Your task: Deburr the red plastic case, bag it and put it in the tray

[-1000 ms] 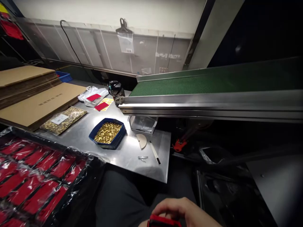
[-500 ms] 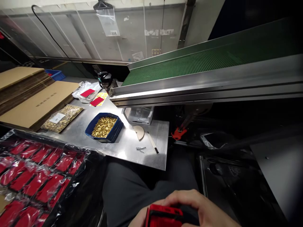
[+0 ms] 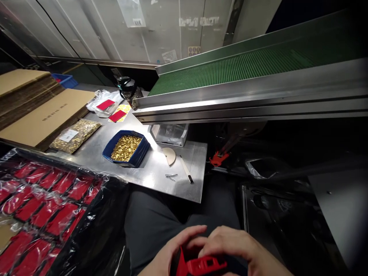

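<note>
Low in the head view, over my lap, both hands hold a small red plastic part (image 3: 201, 264). My left hand (image 3: 169, 253) grips its left side with fingers curled over the top. My right hand (image 3: 238, 247) covers its upper right, fingers bent onto it. Ahead on the steel table (image 3: 155, 180) sits a blue tray (image 3: 126, 147) filled with small gold pieces. At the left, a black tray (image 3: 46, 207) wrapped in clear film holds several more red parts.
A green conveyor belt (image 3: 244, 65) with a steel frame crosses the upper right. Flat cardboard sheets (image 3: 40, 115) and a bag of gold pieces (image 3: 74, 134) lie at the left. Tweezers (image 3: 171, 176), a pen-like tool (image 3: 186, 173) and a clear box (image 3: 169, 134) sit near the table's right edge.
The view has tilted down, so both hands show more. The red part has come up and turned in my hands; my left hand's fingers now show curled over it.
</note>
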Available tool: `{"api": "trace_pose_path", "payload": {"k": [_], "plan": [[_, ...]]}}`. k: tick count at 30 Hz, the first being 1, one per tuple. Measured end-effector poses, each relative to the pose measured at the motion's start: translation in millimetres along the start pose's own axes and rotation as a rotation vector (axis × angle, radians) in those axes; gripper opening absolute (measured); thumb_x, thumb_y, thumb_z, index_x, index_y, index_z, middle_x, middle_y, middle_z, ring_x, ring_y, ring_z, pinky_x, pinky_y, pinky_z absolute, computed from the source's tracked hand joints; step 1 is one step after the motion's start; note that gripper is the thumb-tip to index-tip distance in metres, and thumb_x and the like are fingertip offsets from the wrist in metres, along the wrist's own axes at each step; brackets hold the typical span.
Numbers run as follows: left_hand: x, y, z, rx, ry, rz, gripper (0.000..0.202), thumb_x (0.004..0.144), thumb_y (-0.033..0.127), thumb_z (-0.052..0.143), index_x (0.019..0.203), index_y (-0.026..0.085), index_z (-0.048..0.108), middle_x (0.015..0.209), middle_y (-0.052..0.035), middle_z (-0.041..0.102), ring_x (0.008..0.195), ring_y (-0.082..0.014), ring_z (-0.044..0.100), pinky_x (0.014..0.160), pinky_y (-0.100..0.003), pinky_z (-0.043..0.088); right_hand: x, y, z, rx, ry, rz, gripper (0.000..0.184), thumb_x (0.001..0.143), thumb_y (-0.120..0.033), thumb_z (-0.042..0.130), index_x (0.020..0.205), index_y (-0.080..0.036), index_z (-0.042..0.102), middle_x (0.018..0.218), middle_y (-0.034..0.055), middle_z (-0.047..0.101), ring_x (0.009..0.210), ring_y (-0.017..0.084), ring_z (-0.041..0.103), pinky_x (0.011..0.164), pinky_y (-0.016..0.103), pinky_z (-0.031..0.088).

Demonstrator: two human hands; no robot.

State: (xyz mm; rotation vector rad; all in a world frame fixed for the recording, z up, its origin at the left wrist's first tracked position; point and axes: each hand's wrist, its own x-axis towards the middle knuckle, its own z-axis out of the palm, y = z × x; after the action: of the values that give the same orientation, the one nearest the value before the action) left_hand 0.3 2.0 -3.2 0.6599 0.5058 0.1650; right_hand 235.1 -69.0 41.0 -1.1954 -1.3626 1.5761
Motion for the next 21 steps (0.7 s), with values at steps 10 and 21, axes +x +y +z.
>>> {"api": "trace_pose_path", "payload": {"k": [10,21], "plan": [[-15,-13,-13.5,0.092,0.087,0.023,0.093,0.065,0.03,0.099,0.147,0.03,0.056,0.159,-0.0134,0.048,0.15,-0.0426,0.037,0.127,-0.056,0.023,6,13,13,-0.197,0.068,-0.151,0.032,0.094,-0.058,0.066,0.117,-0.037,0.076,0.103,0.0009,0.08,0.108,0.023,0.073,0.098,0.032,0.057],[11,-26,-20.1,-0.434,-0.014,0.187,0.096,0.075,0.072,0.076,0.152,0.022,0.049,0.158,-0.0196,0.047,0.145,-0.0489,0.042,0.117,-0.062,0.036,12,12,24,-0.784,0.092,-0.543,0.029,0.102,-0.033,0.065,0.13,-0.028,0.066,0.114,-0.005,0.08,0.117,0.018,0.071,0.114,0.03,0.048]]}}
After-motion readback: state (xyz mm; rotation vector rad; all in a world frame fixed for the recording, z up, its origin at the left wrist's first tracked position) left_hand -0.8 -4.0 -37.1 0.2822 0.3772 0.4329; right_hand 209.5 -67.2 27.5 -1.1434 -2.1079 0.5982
